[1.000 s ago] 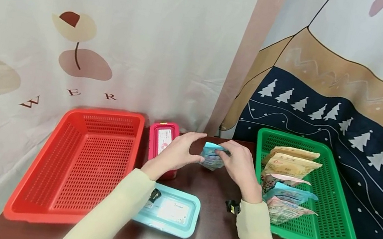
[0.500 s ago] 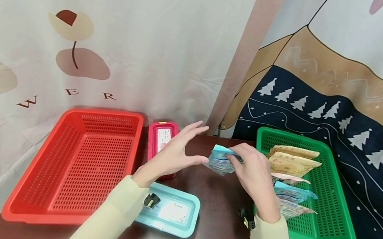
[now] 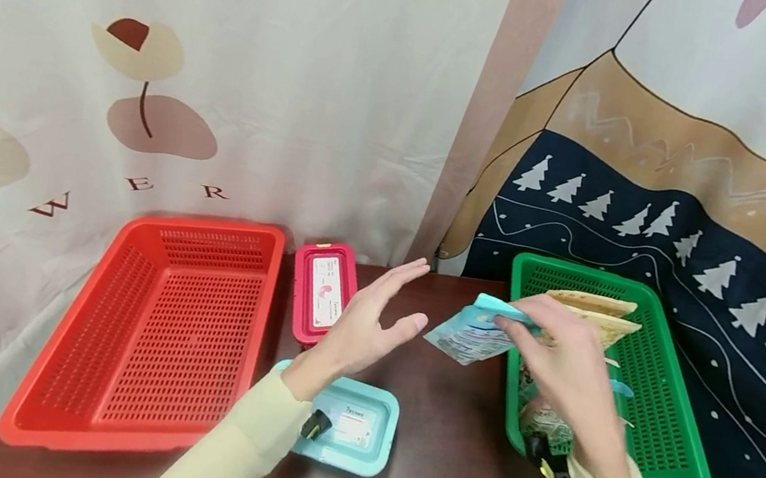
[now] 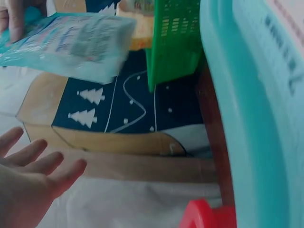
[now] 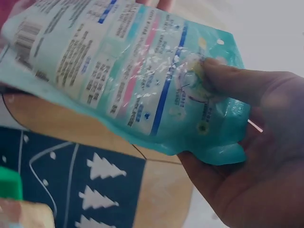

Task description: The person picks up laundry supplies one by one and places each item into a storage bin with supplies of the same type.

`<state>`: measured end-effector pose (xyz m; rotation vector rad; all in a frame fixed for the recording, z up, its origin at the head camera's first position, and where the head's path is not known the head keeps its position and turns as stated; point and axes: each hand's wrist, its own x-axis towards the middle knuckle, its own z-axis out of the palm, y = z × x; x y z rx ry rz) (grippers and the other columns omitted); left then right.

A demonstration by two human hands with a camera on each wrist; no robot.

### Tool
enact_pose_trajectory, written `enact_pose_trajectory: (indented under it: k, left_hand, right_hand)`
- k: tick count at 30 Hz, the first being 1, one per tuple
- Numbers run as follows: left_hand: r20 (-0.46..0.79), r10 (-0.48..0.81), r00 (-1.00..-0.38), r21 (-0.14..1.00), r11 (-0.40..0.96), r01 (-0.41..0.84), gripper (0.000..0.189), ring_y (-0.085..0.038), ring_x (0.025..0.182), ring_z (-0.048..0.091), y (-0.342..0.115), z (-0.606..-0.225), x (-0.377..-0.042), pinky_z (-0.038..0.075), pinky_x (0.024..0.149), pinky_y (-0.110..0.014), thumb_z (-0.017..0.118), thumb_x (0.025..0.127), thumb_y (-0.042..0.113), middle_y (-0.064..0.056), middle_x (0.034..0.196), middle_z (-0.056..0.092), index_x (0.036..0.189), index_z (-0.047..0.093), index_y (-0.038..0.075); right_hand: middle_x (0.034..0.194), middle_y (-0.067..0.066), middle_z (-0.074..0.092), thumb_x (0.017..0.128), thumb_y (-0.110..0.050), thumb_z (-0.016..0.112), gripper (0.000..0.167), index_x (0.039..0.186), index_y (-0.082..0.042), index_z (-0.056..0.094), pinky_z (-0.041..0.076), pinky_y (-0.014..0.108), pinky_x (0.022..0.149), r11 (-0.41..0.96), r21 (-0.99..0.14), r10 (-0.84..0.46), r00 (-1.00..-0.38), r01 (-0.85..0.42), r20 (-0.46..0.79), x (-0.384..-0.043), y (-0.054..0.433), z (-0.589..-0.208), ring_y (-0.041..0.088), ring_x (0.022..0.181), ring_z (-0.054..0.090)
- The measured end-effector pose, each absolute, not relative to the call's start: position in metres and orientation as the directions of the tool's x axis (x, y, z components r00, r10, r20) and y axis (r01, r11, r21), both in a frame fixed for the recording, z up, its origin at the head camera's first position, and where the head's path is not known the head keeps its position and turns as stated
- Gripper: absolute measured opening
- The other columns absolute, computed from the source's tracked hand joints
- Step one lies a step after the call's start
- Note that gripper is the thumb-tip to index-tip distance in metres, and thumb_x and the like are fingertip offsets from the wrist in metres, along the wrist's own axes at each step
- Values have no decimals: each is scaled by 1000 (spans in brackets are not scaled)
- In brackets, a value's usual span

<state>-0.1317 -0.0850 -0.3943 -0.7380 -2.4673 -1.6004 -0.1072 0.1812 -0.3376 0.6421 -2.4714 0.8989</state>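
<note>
My right hand (image 3: 571, 359) pinches the top edge of a light blue plastic pouch (image 3: 474, 330), thumb on the printed side. Its lower end tilts to the left above the table, beside the green basket (image 3: 691, 443). In the right wrist view the pouch (image 5: 142, 71) shows printed text, a barcode and a pink stripe. My left hand (image 3: 368, 329) holds nothing; its fingers are spread, apart from the pouch, over the gap between the pink lidded box (image 3: 301, 293) and the light blue lidded box (image 3: 384, 434). The left wrist view shows those loose fingers (image 4: 66, 173).
Several pouches, including tan ones (image 3: 611, 328), stand in the green basket, partly hidden by my right arm. A red basket (image 3: 263, 320) sits at the left on the dark brown table (image 3: 436, 468). Printed curtains (image 3: 346, 97) hang right behind the table.
The right hand has lifted the pouch and carried it rightward toward the green basket, tilting it. My left hand has come away from the pouch and stays near the pink box.
</note>
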Motion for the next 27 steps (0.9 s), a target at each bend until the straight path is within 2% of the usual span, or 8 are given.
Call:
enact_pose_trajectory:
  k: [3, 6, 11, 14, 17, 22, 27]
  left_hand:
    - [365, 346, -864, 814, 332, 477, 72, -16, 149, 35, -77, -396, -127, 42, 113, -54, 64, 93, 43, 8, 164, 37, 159, 43, 22]
    - [357, 407, -841, 776, 372, 509, 75, -15, 154, 26, -68, -398, -123, 42, 112, -55, 64, 92, 44, 9, 167, 31, 160, 40, 22]
    - [302, 574, -761, 650, 461, 605, 84, -18, 159, 9, -52, -401, -117, 28, 121, -54, 64, 91, 49, 8, 172, 16, 163, 33, 19]
    - [250, 641, -725, 587, 496, 640, 87, -22, 159, 6, -44, -403, -114, 21, 124, -52, 64, 92, 52, 5, 173, 11, 164, 29, 19]
    - [196, 691, -696, 543, 515, 664, 88, -22, 160, 3, -36, -405, -108, 17, 125, -51, 62, 94, 55, 4, 174, 7, 165, 27, 18]
    - [123, 776, -619, 490, 495, 718, 87, -15, 159, -5, -22, -404, -99, 11, 126, -49, 57, 97, 60, 4, 174, 4, 166, 25, 17]
    - [34, 843, -537, 367, 489, 791, 87, -14, 158, -5, -6, -400, -90, 10, 125, -48, 50, 99, 67, 2, 174, 5, 166, 25, 16]
  right_hand:
    - [95, -5, 74, 83, 2, 84, 24, 101, -13, 80, 49, 12, 70, 673, -479, -250, -783, -564, 570, -100, 196, -328, 4, 82, 62]
    - [98, -3, 74, 82, 5, 84, 26, 101, -11, 80, 48, 8, 72, 677, -481, -226, -779, -557, 585, -91, 211, -317, 1, 87, 61]
    - [99, -11, 72, 84, 5, 82, 24, 101, -13, 81, 47, 7, 70, 694, -531, -142, -816, -486, 560, -84, 239, -302, -2, 87, 61]
    - [96, -20, 69, 86, 3, 82, 20, 100, -11, 81, 46, 5, 69, 709, -560, -76, -836, -428, 543, -84, 257, -296, -4, 82, 61]
    - [95, -28, 64, 87, 2, 81, 15, 101, -4, 80, 44, 3, 71, 741, -556, -22, -841, -377, 541, -86, 274, -293, -7, 81, 57]
    - [93, -37, 55, 91, 1, 77, 16, 106, 5, 76, 39, 0, 70, 783, -541, 55, -834, -305, 549, -92, 301, -292, -8, 81, 49]
    - [93, -43, 52, 93, 3, 74, 16, 105, 12, 70, 37, -1, 75, 788, -540, 90, -812, -296, 576, -101, 328, -297, -13, 83, 47]
